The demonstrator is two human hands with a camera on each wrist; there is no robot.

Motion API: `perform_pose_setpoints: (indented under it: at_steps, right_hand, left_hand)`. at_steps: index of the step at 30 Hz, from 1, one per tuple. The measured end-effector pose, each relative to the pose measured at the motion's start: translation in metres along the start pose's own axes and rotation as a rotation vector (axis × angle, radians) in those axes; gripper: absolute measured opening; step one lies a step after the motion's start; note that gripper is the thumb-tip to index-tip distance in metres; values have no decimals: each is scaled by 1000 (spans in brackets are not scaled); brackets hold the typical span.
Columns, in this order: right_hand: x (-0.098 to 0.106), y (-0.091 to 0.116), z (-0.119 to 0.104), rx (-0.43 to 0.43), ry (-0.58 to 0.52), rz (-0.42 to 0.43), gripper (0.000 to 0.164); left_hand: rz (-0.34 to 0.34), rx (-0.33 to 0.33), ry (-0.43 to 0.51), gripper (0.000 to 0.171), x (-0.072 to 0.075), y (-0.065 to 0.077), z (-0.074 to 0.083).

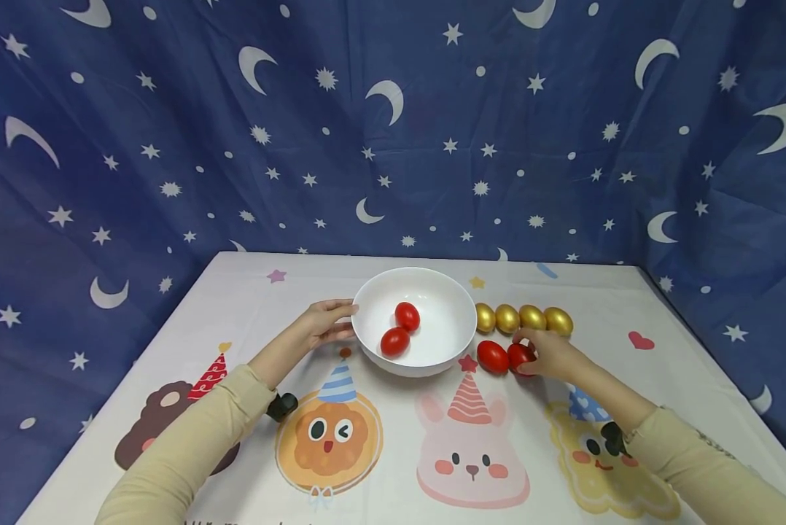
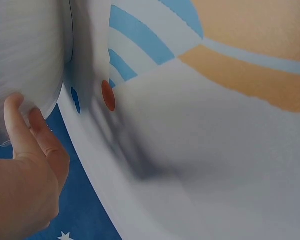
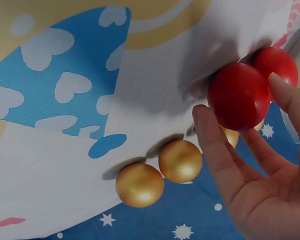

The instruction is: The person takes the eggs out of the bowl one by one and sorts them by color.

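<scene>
Right hand (image 1: 550, 354): fingers and thumb curved round a red egg (image 1: 519, 357), right of centre in the head view; gap between the digits is about the egg's own width. Can't tell if the egg is off the table. Right wrist view has it at upper right, fingertip and thumb on opposite sides.

Left hand (image 1: 327, 322): not clenched, fingers mostly straight, tips against the outer left wall of the white bowl (image 1: 445, 321), mid-frame. Left wrist view confirms fingertip contact, left edge.

Two red eggs (image 1: 395, 341) sit inside the bowl. Another red egg (image 1: 493, 357) lies between the bowl and the held one. Four gold eggs (image 1: 532, 318) in a row just above the red pair in the frame, running right from the bowl rim.

Surface: table (image 1: 629, 306) under a white printed cloth, cartoon faces in party hats across the lower half, small stars and a heart higher up. Behind: dark blue curtain (image 1: 432, 204), white moons, stars and dots, filling the upper frame. Beige sleeves (image 1: 189, 445) enter from both lower corners.

Text: printed letters at the bottom edge, left of centre, cut off by the frame, unreadable.
</scene>
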State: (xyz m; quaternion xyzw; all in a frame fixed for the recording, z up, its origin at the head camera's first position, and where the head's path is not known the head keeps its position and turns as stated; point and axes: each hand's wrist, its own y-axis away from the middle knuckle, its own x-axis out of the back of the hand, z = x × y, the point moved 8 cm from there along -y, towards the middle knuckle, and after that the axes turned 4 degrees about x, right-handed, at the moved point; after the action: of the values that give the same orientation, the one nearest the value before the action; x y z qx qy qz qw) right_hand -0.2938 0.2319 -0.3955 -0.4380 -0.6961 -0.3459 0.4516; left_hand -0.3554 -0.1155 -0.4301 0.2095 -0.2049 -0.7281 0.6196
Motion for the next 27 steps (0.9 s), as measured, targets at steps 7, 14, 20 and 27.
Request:
perform_pose_setpoints:
  at_steps: [7, 14, 20, 27]
  right_hand:
    - [1, 0, 3, -23, -8, -27, 54]
    - [0, 1, 3, 0, -11, -52, 56]
    - [-2, 1, 3, 9, 2, -60, 57]
    - [3, 2, 2, 31, 6, -32, 56]
  left_hand:
    - [-7, -5, 13, 51, 0, 0, 0]
    - [-13, -15, 15, 51, -1, 1, 1]
    - [-15, -11, 12, 51, -1, 1, 1]
    - [-12, -5, 4, 51, -1, 2, 2]
